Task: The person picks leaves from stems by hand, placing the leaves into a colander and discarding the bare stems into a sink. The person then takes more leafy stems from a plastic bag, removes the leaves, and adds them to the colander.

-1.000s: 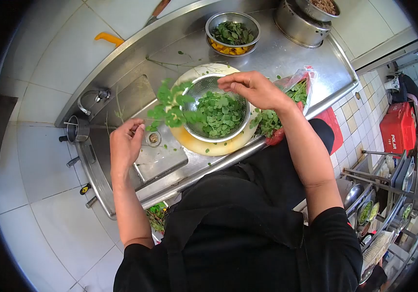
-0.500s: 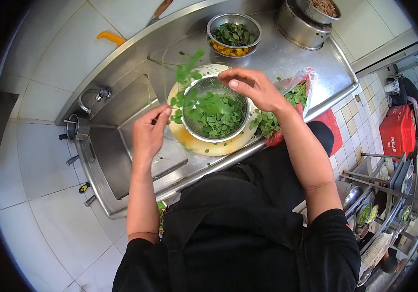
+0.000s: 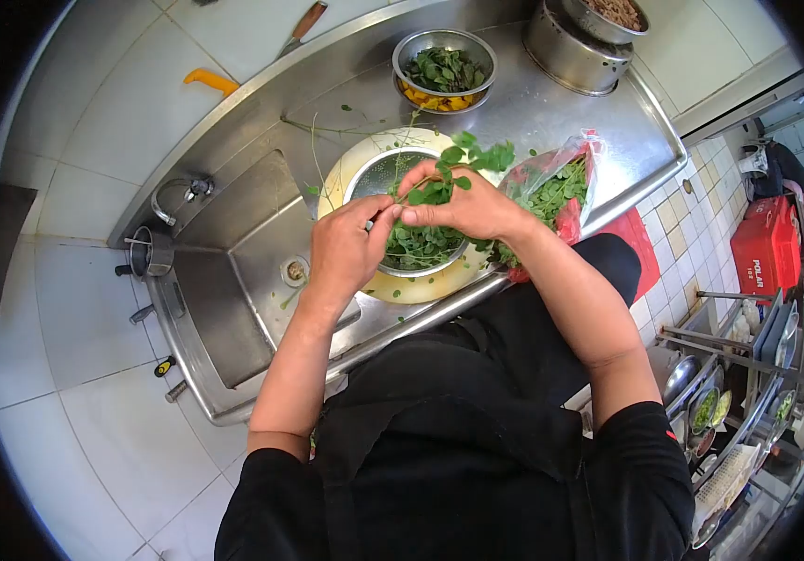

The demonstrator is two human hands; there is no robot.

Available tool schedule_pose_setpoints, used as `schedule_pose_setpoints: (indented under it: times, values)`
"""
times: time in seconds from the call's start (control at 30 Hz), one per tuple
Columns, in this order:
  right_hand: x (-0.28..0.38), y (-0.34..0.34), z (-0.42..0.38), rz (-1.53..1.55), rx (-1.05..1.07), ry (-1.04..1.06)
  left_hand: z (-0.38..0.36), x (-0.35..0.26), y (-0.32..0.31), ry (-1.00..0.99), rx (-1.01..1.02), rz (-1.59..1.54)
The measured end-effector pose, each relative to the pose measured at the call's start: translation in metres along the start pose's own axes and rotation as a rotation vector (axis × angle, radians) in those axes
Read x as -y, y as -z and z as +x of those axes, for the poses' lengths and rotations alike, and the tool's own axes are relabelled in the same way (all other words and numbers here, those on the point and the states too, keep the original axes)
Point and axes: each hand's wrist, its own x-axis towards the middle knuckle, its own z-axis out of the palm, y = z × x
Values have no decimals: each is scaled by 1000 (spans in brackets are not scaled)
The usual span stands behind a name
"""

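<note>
both hands, the left hand [image 3: 350, 245] and the right hand [image 3: 467, 204], pinch a leafy green sprig [image 3: 458, 168] above a perforated metal bowl [image 3: 374, 178] of loose leaves [image 3: 420, 251], fingertips close together. the bowl sits on a round pale board [image 3: 346, 168] on the steel desk [image 3: 551, 103]. a plastic bag [image 3: 565, 192] of greens lies just right of it, the sink [image 3: 243, 290] opens at left, and stacked bowls [image 3: 444, 70] stand on the far side.
</note>
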Motion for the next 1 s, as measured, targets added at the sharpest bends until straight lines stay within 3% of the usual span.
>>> schedule_pose_setpoints:
  times: [0.27,0.33,0.57,1.0]
  values:
    - [0,6,2,-93,-63,-13,1,2,2,50,28,-36]
    - [-3,7,3,162,-41,-86,0,6,3,68,12,-58]
    - [6,13,2,134,-89,-163,-4,17,14,133,-15,-75]
    - [2,36,1,40,47,-241,-19,46,37,214,-100,-20]
